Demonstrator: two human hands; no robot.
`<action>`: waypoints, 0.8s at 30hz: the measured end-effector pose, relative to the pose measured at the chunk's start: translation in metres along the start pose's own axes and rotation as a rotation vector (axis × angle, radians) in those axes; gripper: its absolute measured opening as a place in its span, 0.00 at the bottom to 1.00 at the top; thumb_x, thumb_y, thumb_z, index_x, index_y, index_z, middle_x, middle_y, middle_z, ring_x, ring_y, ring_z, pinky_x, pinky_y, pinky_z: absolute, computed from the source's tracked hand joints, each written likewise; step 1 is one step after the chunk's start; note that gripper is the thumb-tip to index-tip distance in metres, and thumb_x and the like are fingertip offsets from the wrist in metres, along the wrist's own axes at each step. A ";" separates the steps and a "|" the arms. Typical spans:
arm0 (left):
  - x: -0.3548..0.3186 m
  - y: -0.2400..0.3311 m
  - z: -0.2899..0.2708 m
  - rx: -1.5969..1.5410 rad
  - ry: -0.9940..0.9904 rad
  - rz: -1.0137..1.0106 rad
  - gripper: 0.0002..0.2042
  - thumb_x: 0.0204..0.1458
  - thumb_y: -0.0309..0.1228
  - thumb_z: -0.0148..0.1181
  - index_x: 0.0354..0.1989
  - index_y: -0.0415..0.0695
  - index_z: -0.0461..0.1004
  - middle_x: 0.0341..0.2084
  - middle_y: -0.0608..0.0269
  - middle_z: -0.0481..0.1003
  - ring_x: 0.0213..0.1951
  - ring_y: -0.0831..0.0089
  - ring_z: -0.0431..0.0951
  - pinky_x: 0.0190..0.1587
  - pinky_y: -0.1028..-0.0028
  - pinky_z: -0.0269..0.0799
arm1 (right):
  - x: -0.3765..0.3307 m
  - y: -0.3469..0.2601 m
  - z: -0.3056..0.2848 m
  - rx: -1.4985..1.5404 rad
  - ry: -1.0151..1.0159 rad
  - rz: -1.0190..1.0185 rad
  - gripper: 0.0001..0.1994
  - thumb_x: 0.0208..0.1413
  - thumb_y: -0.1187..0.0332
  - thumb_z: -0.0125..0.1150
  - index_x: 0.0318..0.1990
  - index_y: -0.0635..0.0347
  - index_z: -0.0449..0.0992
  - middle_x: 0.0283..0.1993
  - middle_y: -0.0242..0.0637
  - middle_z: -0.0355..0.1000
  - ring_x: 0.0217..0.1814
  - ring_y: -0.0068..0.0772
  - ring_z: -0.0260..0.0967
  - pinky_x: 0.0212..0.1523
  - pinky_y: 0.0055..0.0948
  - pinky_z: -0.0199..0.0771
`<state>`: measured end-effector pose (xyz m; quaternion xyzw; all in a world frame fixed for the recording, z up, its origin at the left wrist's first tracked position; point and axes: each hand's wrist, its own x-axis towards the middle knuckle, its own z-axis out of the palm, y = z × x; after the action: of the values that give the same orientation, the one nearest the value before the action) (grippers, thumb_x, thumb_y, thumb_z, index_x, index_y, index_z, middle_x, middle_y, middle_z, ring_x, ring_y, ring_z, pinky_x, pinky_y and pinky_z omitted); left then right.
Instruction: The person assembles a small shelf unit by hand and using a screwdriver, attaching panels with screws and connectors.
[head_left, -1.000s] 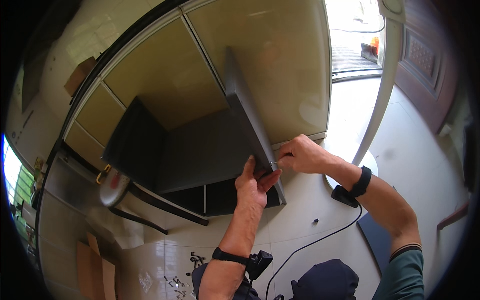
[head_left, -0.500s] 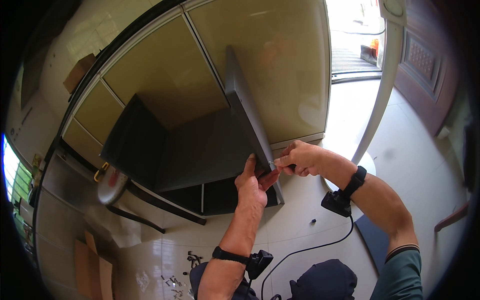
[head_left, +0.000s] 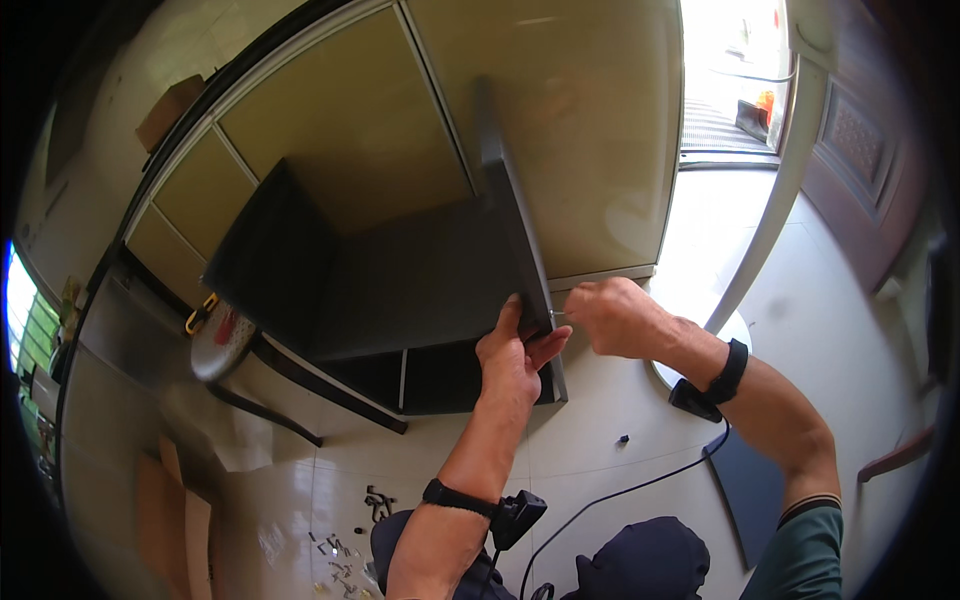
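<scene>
A dark grey cabinet [head_left: 410, 275], partly assembled, has an upright side panel [head_left: 520, 225] on its right. My left hand [head_left: 510, 350] grips the panel's front edge, thumb on the inner face and fingers reaching across the edge. My right hand [head_left: 618, 318] is closed in a fist just right of the panel. From it a thin metal shaft [head_left: 560, 313] points left to the panel's outer side; it looks like a screwdriver, its handle hidden in the fist. Whether a screw sits at the tip is too small to tell.
The cabinet rests by a stool [head_left: 222, 345] with a yellow-handled tool [head_left: 203, 313] on it. Small metal fittings [head_left: 340, 570] lie on the floor near a cardboard box [head_left: 175, 520]. A loose grey board [head_left: 745, 500] and a white pole [head_left: 765, 220] are at right.
My right hand has drawn slightly right and turned into a fist, showing more of the shaft. My left hand keeps its hold on the panel. The whole view has shifted a little.
</scene>
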<state>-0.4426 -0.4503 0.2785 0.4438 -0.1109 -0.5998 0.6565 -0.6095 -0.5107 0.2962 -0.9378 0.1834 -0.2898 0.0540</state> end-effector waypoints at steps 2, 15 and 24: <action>0.001 0.000 0.001 -0.009 0.012 0.001 0.19 0.55 0.41 0.60 0.37 0.33 0.73 0.29 0.52 0.76 0.25 0.54 0.81 0.30 0.64 0.82 | 0.005 0.004 0.002 0.165 0.121 -0.020 0.07 0.45 0.79 0.61 0.34 0.70 0.74 0.23 0.43 0.73 0.19 0.36 0.66 0.20 0.31 0.66; 0.002 0.009 -0.003 0.033 -0.063 -0.046 0.19 0.55 0.43 0.59 0.45 0.38 0.74 0.35 0.49 0.78 0.31 0.53 0.81 0.36 0.64 0.82 | 0.018 -0.005 -0.026 0.005 -0.051 0.188 0.04 0.50 0.74 0.59 0.29 0.61 0.80 0.27 0.38 0.75 0.29 0.39 0.73 0.32 0.33 0.74; -0.001 0.006 -0.001 -0.015 -0.021 0.002 0.19 0.54 0.40 0.61 0.37 0.31 0.74 0.30 0.50 0.76 0.24 0.56 0.81 0.30 0.66 0.82 | 0.009 -0.014 -0.004 -0.217 0.095 0.004 0.04 0.45 0.80 0.60 0.28 0.62 0.78 0.23 0.38 0.72 0.27 0.36 0.74 0.26 0.32 0.74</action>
<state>-0.4380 -0.4493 0.2828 0.4323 -0.1140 -0.6046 0.6592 -0.6004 -0.5008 0.3070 -0.9230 0.2180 -0.3120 -0.0559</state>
